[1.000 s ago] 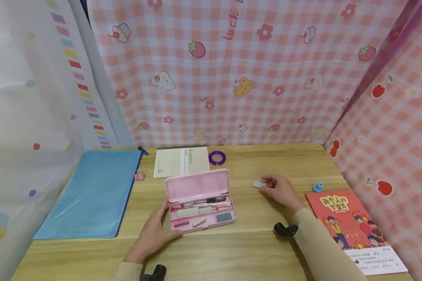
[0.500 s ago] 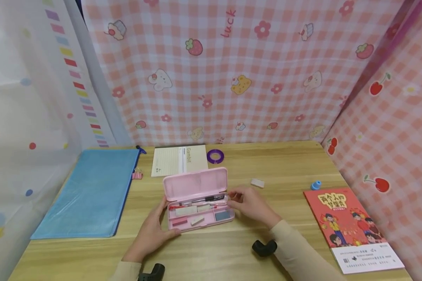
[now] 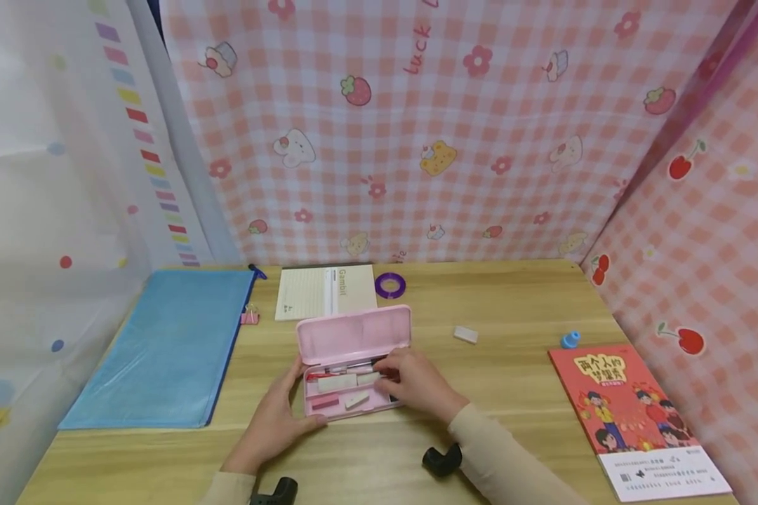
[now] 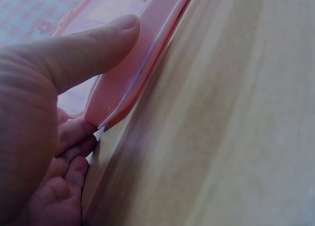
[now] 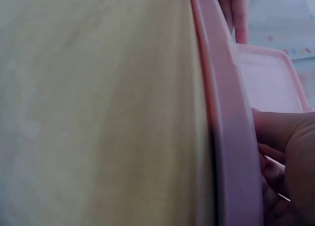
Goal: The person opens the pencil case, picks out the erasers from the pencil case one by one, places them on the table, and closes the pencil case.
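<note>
A pink pencil case (image 3: 356,414) lies with its lid (image 3: 354,337) raised. Inside are pens, a long white piece (image 3: 336,383), a pink eraser (image 3: 325,402) and a small white eraser (image 3: 356,400). My left hand (image 3: 274,421) grips the left end of the case, thumb along the front wall and fingers round the end, as the left wrist view shows. My right hand (image 3: 420,382) reaches over the case's right half, thumb and fingers bent down among the contents; I cannot tell whether they pinch something. It hides most of the grey-blue block there. A whitish eraser (image 3: 465,334) lies on the table.
Behind the case are a notebook (image 3: 309,291) and a purple tape roll (image 3: 390,285). A blue zip folder (image 3: 158,351) and a pink binder clip (image 3: 250,317) lie left. At right are a red book (image 3: 632,407) and a small blue object (image 3: 570,340).
My right hand has let go of the whitish eraser on the table, moved left and reached into the pencil case. My left hand stays at the case's left end.
</note>
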### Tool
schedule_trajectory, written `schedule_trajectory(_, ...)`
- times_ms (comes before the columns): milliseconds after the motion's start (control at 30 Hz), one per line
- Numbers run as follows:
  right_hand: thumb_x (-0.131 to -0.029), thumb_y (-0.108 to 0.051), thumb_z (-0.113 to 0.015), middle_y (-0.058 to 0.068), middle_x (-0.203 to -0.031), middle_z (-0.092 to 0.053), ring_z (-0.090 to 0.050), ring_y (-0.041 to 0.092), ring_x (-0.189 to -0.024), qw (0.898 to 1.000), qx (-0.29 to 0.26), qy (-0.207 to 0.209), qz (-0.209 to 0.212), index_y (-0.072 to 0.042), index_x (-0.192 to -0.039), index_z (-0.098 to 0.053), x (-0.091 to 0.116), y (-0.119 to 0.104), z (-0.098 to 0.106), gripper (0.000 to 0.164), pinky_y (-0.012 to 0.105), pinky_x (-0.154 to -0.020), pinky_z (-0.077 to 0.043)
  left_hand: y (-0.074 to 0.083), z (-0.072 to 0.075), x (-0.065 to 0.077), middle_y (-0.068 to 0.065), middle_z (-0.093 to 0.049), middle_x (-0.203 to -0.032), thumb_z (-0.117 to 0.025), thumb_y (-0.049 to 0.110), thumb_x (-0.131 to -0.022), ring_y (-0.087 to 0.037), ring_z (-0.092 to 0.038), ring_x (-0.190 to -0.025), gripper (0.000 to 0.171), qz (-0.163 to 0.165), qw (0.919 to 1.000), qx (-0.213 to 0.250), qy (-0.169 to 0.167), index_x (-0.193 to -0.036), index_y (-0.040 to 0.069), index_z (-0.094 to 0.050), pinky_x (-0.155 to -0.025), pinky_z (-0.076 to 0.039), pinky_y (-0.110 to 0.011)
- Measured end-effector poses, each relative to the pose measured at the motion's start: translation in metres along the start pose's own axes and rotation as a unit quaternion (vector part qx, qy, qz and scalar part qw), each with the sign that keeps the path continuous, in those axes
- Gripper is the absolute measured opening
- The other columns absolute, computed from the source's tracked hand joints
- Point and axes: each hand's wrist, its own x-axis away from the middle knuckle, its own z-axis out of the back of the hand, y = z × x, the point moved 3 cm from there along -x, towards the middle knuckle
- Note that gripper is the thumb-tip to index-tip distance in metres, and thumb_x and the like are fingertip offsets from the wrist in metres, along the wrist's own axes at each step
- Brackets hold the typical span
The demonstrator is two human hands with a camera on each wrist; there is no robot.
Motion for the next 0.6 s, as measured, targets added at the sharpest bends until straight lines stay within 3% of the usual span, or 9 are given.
schedule_trajectory(167,-0.088,-0.028,-0.071,-0.006,-0.1,-0.067,-0.057,0.01,-0.091,1.0,0.0,0.008,-0.001,-0.017,-0.109,-0.073,0.0009,-0.001,-0.0021,0.024,0.03,-0.082,-0.05,-0.0006,-0.0007,0.0004,-0.007,-0.027,-0.156,-0.086,0.049,-0.063,-0.032,-0.023,-0.142,0.124,0.003,1.0,-0.004,-0.001,-0.155,0.015,-0.011,-0.114,-0.022,-0.052)
schedule_trajectory(333,-0.086,-0.024,-0.072,-0.01,-0.089,-0.063,-0.053,0.008,-0.081,1.0,-0.018,0.014,-0.006,-0.019,-0.101,-0.073,-0.0003,-0.0034,-0.0012,0.015,0.025,-0.072,-0.047,-0.0007,-0.0006,0.0003,-0.006,-0.027,-0.156,-0.085,0.049,-0.064,-0.032,-0.023,-0.142,0.123,0.0,1.0,-0.001,0.0,-0.155,0.016,-0.011,-0.114,-0.021,-0.053)
schedule_trajectory(600,-0.087,-0.019,-0.071,-0.012,-0.085,-0.061,-0.053,0.008,-0.079,0.998,-0.052,0.017,-0.018,-0.018,-0.098,-0.073,0.0014,-0.0044,0.0015,0.01,0.024,-0.071,-0.046,0.0011,-0.0006,0.0016,-0.006,-0.03,-0.155,-0.086,0.046,-0.065,-0.032,-0.025,-0.141,0.121,-0.01,0.9999,0.001,0.004,-0.155,0.013,-0.013,-0.113,-0.023,-0.053)
